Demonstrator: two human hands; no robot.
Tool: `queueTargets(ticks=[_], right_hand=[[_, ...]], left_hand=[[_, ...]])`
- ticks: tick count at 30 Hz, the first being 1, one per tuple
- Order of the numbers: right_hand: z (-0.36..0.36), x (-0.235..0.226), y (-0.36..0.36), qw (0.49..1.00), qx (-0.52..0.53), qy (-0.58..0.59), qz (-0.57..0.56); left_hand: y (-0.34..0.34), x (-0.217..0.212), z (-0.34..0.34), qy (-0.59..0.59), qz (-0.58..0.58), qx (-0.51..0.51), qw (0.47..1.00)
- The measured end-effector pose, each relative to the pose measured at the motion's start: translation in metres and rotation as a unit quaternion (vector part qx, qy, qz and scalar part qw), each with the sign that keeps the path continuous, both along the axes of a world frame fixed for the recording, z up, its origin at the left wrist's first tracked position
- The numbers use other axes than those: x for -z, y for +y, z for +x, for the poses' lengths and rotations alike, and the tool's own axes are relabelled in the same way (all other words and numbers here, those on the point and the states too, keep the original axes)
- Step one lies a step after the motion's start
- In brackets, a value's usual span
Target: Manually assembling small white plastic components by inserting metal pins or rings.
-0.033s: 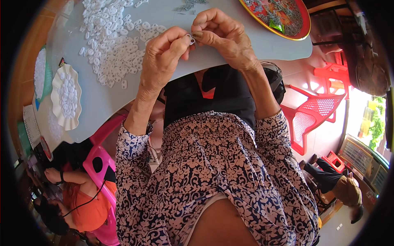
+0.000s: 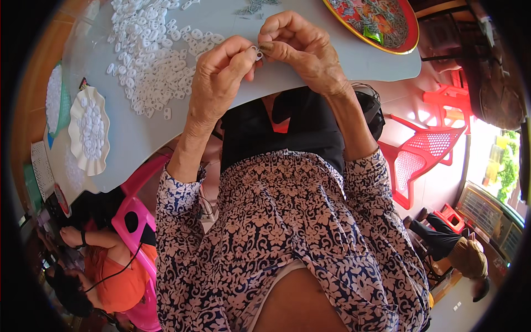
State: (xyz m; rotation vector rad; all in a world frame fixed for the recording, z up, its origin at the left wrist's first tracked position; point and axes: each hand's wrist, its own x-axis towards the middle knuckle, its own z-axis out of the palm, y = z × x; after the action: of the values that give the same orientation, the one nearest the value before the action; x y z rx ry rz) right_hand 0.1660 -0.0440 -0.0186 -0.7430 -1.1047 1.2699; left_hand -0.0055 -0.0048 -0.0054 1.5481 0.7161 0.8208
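Note:
My left hand [image 2: 221,74] pinches a small white plastic piece with a hole in it [image 2: 258,55] between thumb and fingers, above the table's near edge. My right hand [image 2: 307,55] meets it there, thumb and forefinger closed together at the piece's upper side. Whatever those right fingertips grip is too small to make out. Left of my hands spreads a heap of similar white plastic pieces [image 2: 157,80]. Beyond the hands lies a little pile of thin grey metal pins [image 2: 255,6].
At the right table edge sits a red round tray with a gold rim [image 2: 414,41], holding many grey pins and a green packet [image 2: 373,36]. A scalloped cream dish [image 2: 77,135] of white pieces stands left on the grey table [image 2: 138,138]. Red chairs [image 2: 426,146] and other people are around.

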Motion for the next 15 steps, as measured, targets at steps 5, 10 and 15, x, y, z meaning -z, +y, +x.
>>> queueTargets(ticks=[5, 10, 15], right_hand=[[0.002, 0.002, 0.0, 0.999, 0.005, -0.042, 0.028], [-0.001, -0.002, -0.001, 0.997, 0.021, -0.07, 0.001], [-0.003, -0.005, -0.003, 0.996, 0.024, -0.086, 0.001]], left_hand=[[-0.001, 0.005, -0.002, 0.032, 0.047, -0.003, 0.998], [-0.003, 0.003, -0.004, 0.033, 0.054, -0.007, 0.998], [-0.003, 0.003, -0.003, 0.005, 0.051, -0.005, 0.999]])
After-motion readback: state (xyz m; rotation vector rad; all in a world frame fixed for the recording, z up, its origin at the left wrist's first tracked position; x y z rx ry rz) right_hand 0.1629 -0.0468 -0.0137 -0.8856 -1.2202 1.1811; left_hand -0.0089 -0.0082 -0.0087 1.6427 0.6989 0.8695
